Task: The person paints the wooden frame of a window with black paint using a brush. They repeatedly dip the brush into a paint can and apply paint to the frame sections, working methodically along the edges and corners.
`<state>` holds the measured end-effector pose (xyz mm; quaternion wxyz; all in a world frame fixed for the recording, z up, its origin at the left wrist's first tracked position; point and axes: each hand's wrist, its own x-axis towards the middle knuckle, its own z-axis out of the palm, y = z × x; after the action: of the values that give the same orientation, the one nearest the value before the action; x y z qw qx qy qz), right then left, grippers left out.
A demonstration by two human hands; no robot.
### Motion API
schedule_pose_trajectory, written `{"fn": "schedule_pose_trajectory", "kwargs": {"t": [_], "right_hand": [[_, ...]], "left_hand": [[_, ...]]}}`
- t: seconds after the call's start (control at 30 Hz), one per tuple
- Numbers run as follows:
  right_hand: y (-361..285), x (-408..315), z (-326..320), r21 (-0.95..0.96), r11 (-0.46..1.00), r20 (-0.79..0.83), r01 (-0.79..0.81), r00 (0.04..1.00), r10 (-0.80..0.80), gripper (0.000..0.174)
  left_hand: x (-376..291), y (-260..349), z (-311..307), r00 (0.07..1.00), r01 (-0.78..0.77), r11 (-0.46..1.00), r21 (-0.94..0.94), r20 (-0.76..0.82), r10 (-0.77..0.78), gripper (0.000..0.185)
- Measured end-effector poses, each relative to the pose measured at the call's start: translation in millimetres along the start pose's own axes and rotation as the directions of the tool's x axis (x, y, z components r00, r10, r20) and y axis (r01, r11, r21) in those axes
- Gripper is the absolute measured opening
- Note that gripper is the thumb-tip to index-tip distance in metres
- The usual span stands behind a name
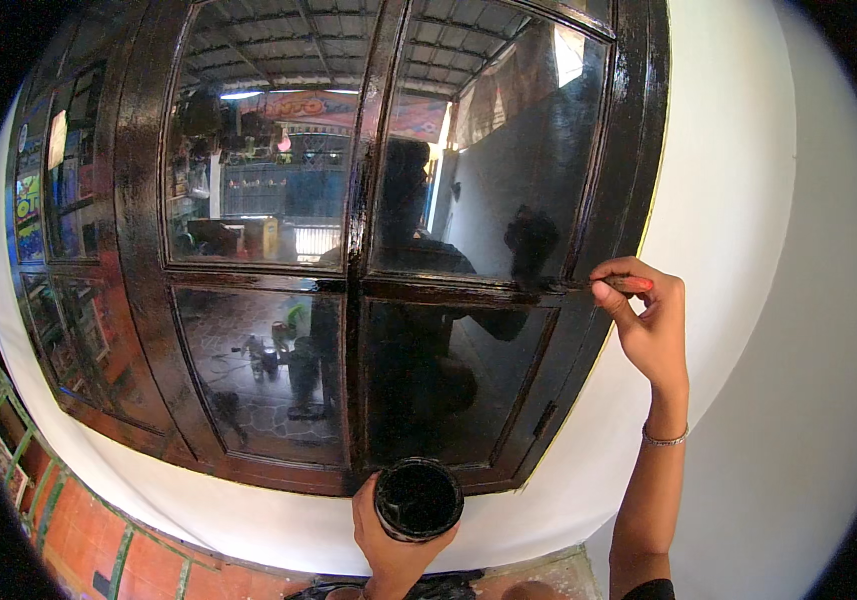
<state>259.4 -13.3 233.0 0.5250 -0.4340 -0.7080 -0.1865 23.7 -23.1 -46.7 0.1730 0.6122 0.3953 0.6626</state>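
My right hand [642,311] grips a paintbrush by its red handle [635,284], the brush pointing left at the horizontal bar of a dark wooden window frame [473,289]. Its bristles are hard to make out against the dark wood. Low in the middle, my left hand [398,551] holds a round container of black paint or stain [419,500], just below the frame's bottom rail. Glossy patches show on the vertical and horizontal bars. The glass panes [271,165] reflect a roofed yard and a person's dark outline.
A white wall [728,150] surrounds the window, with a thin yellow line along the frame's right edge. Orange floor tiles [83,517] lie at the lower left. Black material [436,586] rests below my left hand. A dark object stands at the far right edge.
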Motion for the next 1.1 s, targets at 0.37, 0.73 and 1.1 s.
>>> {"fn": "schedule_pose_trajectory", "kwargs": {"t": [0.37,0.73,1.1], "right_hand": [[2.0,-0.9,-8.5,-0.090,0.996,-0.077,-0.021,0.997,0.014,0.009],[8.5,-4.1,-13.4,-0.088,0.996,-0.044,0.027,0.999,-0.031,0.008],[3.4,-7.3,-19.8,-0.185,0.982,-0.065,0.043,0.996,-0.056,0.007]], "left_hand": [[-2.0,-3.3,3.3,1.000,-0.007,1.000,0.001,-0.004,0.007,0.104],[-1.1,0.2,3.0,1.000,-0.018,1.000,0.026,0.011,0.017,0.103],[-2.6,-4.8,3.3,1.000,0.001,0.999,0.034,0.021,-0.002,0.112]]}}
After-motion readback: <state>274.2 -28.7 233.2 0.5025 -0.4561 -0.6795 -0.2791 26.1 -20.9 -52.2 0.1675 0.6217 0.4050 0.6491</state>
